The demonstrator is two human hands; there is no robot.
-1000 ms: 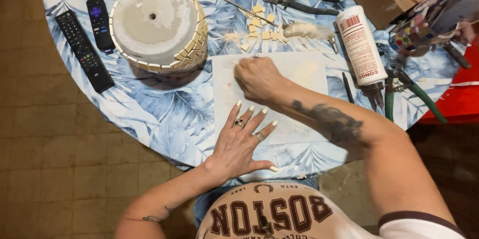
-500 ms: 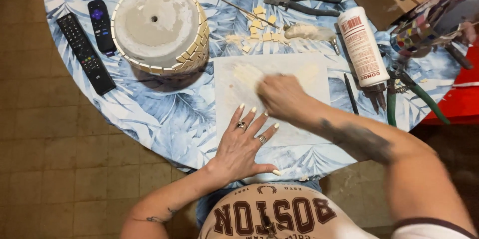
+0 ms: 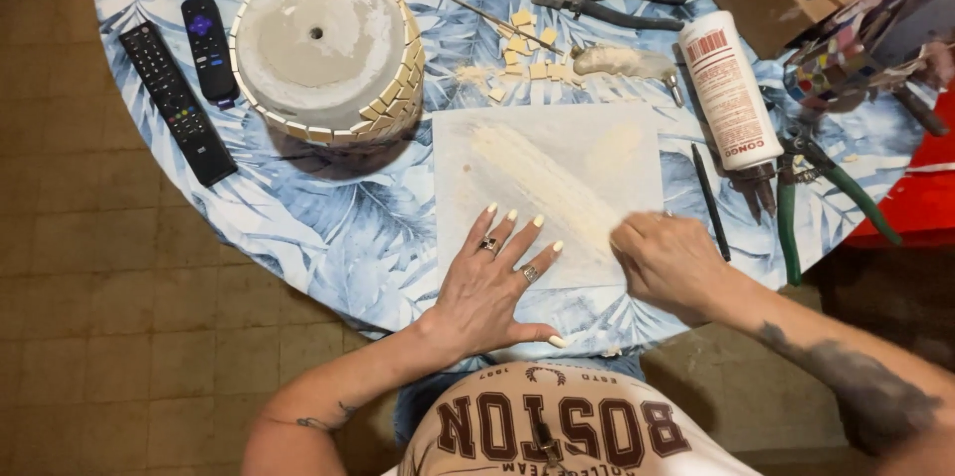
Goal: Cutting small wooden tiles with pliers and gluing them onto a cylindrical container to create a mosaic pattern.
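Observation:
A white square tile (image 3: 617,138) lies on the round table with the blue leaf-print cloth (image 3: 328,237). My left hand (image 3: 492,282), with rings and long pale nails, presses flat on the tile's near left part, fingers spread. My right hand (image 3: 671,262) is curled shut at the tile's near right corner; anything inside it is hidden. A cream dusty streak (image 3: 542,183) runs diagonally across the tile from its far left toward my right hand.
An upturned grey pot (image 3: 318,43) partly covered with small cream tiles stands far left, beside two black remotes (image 3: 174,103). Loose tile pieces (image 3: 522,48), pliers (image 3: 607,3), a white glue bottle (image 3: 731,93), a black pen (image 3: 709,199) and green-handled nippers (image 3: 806,188) lie behind and right.
My right hand has swept from the tile's far left corner diagonally to its near right corner, leaving the cream streak. My left hand has stayed flat in place.

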